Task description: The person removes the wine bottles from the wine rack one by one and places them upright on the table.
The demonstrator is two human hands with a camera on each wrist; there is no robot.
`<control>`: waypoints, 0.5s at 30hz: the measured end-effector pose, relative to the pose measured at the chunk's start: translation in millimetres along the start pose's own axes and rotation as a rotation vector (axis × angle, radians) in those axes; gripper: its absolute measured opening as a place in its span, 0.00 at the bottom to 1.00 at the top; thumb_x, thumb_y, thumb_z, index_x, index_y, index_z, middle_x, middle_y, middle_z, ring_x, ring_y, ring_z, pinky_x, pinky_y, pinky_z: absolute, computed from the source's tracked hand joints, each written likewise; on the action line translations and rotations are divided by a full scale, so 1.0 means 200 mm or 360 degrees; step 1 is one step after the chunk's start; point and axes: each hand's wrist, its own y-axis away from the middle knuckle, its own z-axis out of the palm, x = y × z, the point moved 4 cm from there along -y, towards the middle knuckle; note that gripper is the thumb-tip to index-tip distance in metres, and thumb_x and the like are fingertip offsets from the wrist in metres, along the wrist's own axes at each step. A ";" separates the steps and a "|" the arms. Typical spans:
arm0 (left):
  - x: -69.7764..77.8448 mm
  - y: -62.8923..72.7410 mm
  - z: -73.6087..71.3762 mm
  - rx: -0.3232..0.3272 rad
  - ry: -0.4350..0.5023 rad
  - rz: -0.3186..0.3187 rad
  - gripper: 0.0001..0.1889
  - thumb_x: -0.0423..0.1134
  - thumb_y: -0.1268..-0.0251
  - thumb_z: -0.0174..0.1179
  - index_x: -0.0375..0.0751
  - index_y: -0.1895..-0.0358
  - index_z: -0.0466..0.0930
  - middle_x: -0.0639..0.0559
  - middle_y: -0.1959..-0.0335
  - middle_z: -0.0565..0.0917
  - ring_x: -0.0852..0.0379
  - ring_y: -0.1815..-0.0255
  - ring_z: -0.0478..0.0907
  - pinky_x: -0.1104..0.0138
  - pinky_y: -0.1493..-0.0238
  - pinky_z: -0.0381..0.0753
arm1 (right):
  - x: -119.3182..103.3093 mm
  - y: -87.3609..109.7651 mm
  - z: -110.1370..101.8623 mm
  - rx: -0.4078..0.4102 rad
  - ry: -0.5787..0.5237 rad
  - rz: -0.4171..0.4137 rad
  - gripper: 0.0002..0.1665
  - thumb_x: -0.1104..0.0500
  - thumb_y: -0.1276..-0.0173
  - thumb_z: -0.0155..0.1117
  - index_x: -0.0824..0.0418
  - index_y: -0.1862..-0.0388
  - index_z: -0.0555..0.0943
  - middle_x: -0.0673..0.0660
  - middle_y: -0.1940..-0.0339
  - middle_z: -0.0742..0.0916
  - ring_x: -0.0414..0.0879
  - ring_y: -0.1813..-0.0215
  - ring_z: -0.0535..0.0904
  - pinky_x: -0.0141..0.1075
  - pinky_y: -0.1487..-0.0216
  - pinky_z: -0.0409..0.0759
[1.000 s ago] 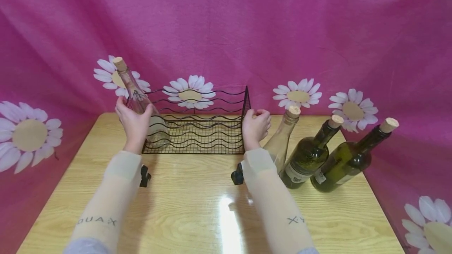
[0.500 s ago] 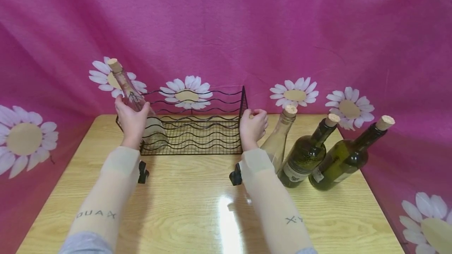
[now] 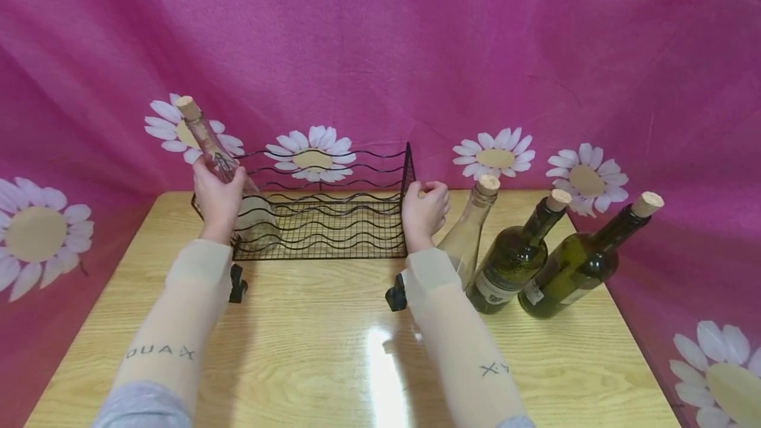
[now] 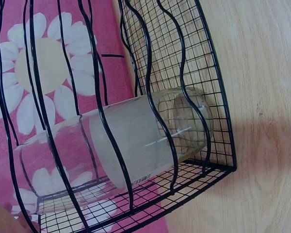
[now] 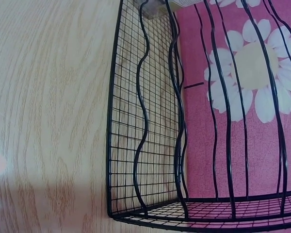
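A clear, corked glass bottle (image 3: pixel 202 134) with a pale label leans in the left end of the black wire bottle rack (image 3: pixel 341 226). Its neck points up and to the back left. My left hand (image 3: pixel 218 200) grips the bottle below the neck, thumb on one side and fingers on the other. In the left wrist view, the bottle's lower body (image 4: pixel 131 141) shows behind wavy wires, base near the mesh. Beside the rack's right end, against its side, is my right hand (image 3: pixel 425 213); its fingers are curled, with nothing visible in them. The right wrist view shows rack mesh (image 5: pixel 150 121) but no hand.
To the right stand a clear corked bottle (image 3: pixel 470 236) and two green corked bottles, one nearer (image 3: pixel 511 259) and one farther right (image 3: pixel 573 269). The wooden table (image 3: pixel 315 335) meets a pink flowered cloth (image 3: pixel 368 38) behind and at both sides.
The bottle's corked neck has tipped slightly further left, with my left hand shifting along. The right hand stays by the rack; the whole view has drifted a little.
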 end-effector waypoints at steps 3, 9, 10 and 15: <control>0.00 -0.01 0.00 -0.0023 -0.0009 -0.0031 0.31 0.41 0.45 0.58 0.34 0.40 0.58 0.39 0.46 0.69 0.47 0.45 0.66 0.59 0.43 0.62 | 0.00 0.00 0.00 -0.0006 -0.0003 0.0000 0.11 0.53 0.41 0.48 0.58 0.63 0.69 0.56 0.57 0.74 0.53 0.49 0.65 0.48 0.51 0.61; 0.00 -0.02 0.00 -0.0041 -0.0017 -0.0049 0.29 0.42 0.46 0.58 0.33 0.43 0.59 0.38 0.49 0.71 0.47 0.48 0.68 0.59 0.45 0.64 | -0.01 0.01 0.00 -0.0038 -0.0013 -0.0002 0.12 0.53 0.40 0.48 0.59 0.63 0.68 0.56 0.59 0.74 0.53 0.49 0.66 0.49 0.51 0.61; 0.00 -0.02 0.00 -0.0042 -0.0019 -0.0046 0.29 0.42 0.45 0.58 0.32 0.43 0.60 0.37 0.50 0.71 0.47 0.49 0.68 0.59 0.46 0.64 | -0.01 0.01 0.00 -0.0042 -0.0014 -0.0001 0.12 0.53 0.40 0.49 0.59 0.63 0.68 0.56 0.59 0.74 0.53 0.49 0.65 0.49 0.51 0.61; 0.01 -0.03 0.00 -0.0049 -0.0056 -0.0032 0.27 0.44 0.45 0.57 0.31 0.46 0.62 0.37 0.53 0.73 0.45 0.52 0.69 0.57 0.49 0.66 | 0.00 0.00 0.00 -0.0029 -0.0011 -0.0008 0.11 0.53 0.41 0.48 0.59 0.63 0.68 0.56 0.59 0.74 0.53 0.48 0.65 0.48 0.51 0.61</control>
